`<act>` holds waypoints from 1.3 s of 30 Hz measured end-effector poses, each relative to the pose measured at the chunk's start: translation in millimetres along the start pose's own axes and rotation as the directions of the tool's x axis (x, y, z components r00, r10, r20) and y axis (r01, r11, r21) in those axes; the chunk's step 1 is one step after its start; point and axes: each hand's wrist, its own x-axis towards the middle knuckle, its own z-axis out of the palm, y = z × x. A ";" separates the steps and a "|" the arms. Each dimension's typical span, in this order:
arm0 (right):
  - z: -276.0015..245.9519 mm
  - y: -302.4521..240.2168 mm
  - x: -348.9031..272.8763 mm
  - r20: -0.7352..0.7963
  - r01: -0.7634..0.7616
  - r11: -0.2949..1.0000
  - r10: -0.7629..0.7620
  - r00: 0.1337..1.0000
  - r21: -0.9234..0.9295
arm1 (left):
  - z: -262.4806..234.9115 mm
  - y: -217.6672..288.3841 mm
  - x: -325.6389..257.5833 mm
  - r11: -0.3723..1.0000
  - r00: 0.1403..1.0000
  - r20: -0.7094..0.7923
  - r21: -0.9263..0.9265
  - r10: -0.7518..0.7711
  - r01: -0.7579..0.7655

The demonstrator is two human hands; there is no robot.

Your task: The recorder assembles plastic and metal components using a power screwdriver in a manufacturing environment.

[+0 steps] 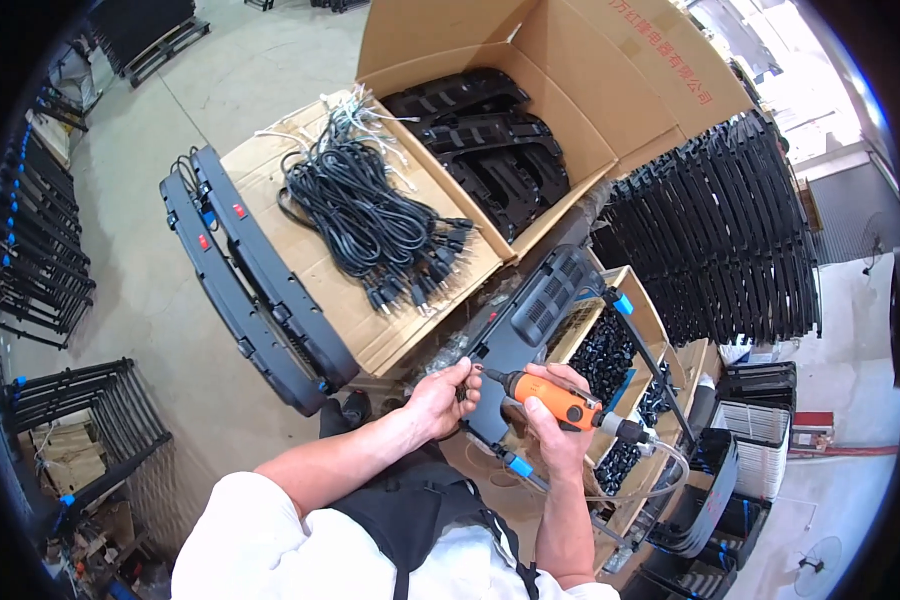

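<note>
My right hand (558, 432) is wrapped round an orange power screwdriver (552, 397), its dark nose pointing left and a clear hose trailing from its back end. At the tip of the bit, the thumb and fingers of my left hand (436, 402) are pinched together. Something small and dark shows in those fingers, too small to name. Behind and below the tool lies a black plastic housing (505, 345) with a slotted vent at its far end. Beside it runs a black frame (660, 375) with blue tape, partly hidden by my right hand.
On a cardboard sheet (255, 165) lies a bundle of black power cables (360, 210); two long black housings (260, 285) rest at its left edge. An open carton (590, 130) holds black plastic parts (490, 140). A wooden bin (625, 285) contains small black pieces (602, 355). Black frames (720, 230) stand stacked right.
</note>
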 end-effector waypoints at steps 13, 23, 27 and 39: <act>-144.5 16.7 38.9 -0.090 0.130 0.991 -0.127 0.988 0.021 | 118.9 -48.2 95.6 0.994 0.988 0.128 0.072 -0.091 0.082; -247.6 35.8 145.8 -0.258 0.155 0.988 -0.153 0.954 -0.016 | 170.4 -92.7 137.1 0.952 0.995 0.029 0.294 -0.094 0.081; -276.2 41.0 198.2 -0.260 0.163 0.982 -0.183 0.948 -0.097 | 145.4 -99.0 146.5 0.917 0.980 0.062 0.369 -0.188 0.153; -276.8 83.8 262.7 -0.187 0.063 0.972 -0.107 0.976 -0.228 | 171.4 -71.2 159.1 0.922 0.988 -0.049 0.355 -0.144 0.152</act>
